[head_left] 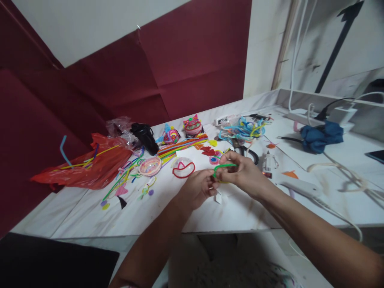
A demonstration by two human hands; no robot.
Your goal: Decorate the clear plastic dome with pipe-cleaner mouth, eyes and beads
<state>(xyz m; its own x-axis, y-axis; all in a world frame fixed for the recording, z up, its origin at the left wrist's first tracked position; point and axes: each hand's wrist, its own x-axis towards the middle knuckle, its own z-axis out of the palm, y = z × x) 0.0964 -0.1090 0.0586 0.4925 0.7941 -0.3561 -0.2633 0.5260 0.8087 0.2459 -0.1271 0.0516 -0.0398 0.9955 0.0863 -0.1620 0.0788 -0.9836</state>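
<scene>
A green pipe cleaner (225, 165) is bent into a curve above the front of the table. My right hand (244, 176) pinches it between thumb and fingers. The fingertips of my left hand (196, 190) close on its left end, with the other fingers curled below. Something yellow shows just under the right fingers, mostly hidden. Left of the hands lies a red pipe cleaner shape (183, 172) on a clear round piece. A pink and blue round piece (214, 160) sits just beyond my fingers. A small white scrap (219, 197) rests beneath them.
Coloured pipe cleaners (183, 146) and a red plastic bag (87, 168) spread to the left. Two decorated figures, one a pink cat-like piece (193, 125), stand behind. Black-handled scissors (250, 154), a white glue gun (300, 187) with its cord, and blue fabric (322, 137) lie right.
</scene>
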